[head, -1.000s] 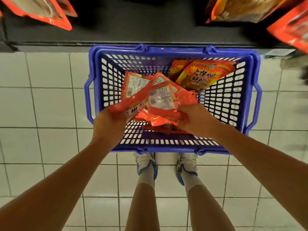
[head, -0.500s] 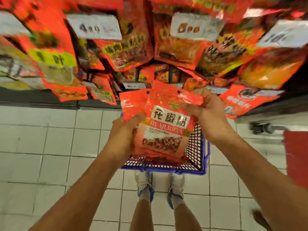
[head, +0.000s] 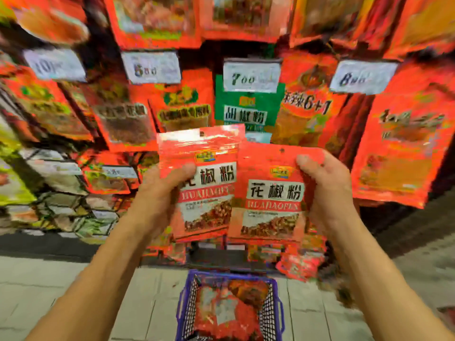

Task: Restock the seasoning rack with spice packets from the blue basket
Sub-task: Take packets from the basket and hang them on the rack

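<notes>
- At centre frame, the left hand grips one red spice packet; the right hand grips another packet overlapping it.
- At 6 o'clock, the blue basket holds more packets.
- At 12 o'clock hangs the seasoning rack.

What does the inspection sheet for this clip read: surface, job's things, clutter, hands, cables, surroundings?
Surface: pale tiled floor.
Job's things: blue basket on the floor with red packets inside; two red spice packets held up in front of the seasoning rack, left packet partly behind the right packet.
Clutter: red packets low by the rack's foot; blurred.
Hands: left hand grips the left packet; right hand grips the right packet.
Cables: nothing seen.
Surroundings: hanging packets, mostly red, one green packet; white price tags.
</notes>
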Tool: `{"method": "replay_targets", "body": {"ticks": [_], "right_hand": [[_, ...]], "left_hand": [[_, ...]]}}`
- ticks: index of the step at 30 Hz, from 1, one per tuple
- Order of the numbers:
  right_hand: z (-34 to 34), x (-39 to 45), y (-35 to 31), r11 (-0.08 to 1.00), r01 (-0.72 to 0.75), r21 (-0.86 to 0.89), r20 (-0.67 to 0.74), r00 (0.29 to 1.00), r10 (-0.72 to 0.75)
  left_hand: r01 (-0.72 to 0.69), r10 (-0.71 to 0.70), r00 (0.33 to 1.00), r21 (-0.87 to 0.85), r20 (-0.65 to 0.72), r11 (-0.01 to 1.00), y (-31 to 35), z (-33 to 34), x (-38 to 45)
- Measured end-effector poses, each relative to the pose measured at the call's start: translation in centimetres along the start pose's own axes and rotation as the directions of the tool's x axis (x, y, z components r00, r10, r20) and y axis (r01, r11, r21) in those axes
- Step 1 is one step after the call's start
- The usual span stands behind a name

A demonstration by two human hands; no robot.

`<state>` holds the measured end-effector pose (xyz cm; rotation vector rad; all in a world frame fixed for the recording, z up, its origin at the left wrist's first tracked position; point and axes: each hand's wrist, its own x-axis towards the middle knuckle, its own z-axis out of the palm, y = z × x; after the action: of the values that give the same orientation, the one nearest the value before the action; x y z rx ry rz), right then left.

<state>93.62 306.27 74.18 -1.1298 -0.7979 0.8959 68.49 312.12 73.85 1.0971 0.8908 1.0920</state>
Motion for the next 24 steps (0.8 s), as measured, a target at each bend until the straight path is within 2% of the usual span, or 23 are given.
{"method": "replay_targets", "body": {"ticks": [5, 11, 15, 19, 24], "right_hand": [[3.5, 2.8, -9.5, 0.972, 0.228, -0.057, -0.020, 0.973, -0.230], [7.1, 6.4, -18.2, 0.920, 0.388, -0.053, -0.051, 0.919, -0.391], [9.9, 8.3, -21.3, 0.900, 0.426, -0.089, -0.050, 0.901, -0.431], [12.4, 9.7, -22.6, 0.875, 0.440, -0.200, -0.021, 0.891, -0.453], [14.2, 11.3, -22.6, 0.870, 0.398, -0.291, -0.055, 0.901, -0.431]], "left_hand": [[-0.181, 0.181, 0.983, 0.041, -0.007, 0.983, 9.1, 1.7, 1.3], [-0.385, 0.410, 0.907, 0.203, -0.096, 0.900, 17.3, 0.7, 2.7], [-0.433, 0.452, 0.890, 0.202, -0.055, 0.878, 20.0, 1.0, 3.8], [-0.369, 0.377, 0.926, 0.144, -0.033, 0.918, 21.1, 2.7, 5.0], [-0.384, 0.390, 0.921, 0.156, -0.012, 0.910, 21.7, 4.1, 6.2]]}}
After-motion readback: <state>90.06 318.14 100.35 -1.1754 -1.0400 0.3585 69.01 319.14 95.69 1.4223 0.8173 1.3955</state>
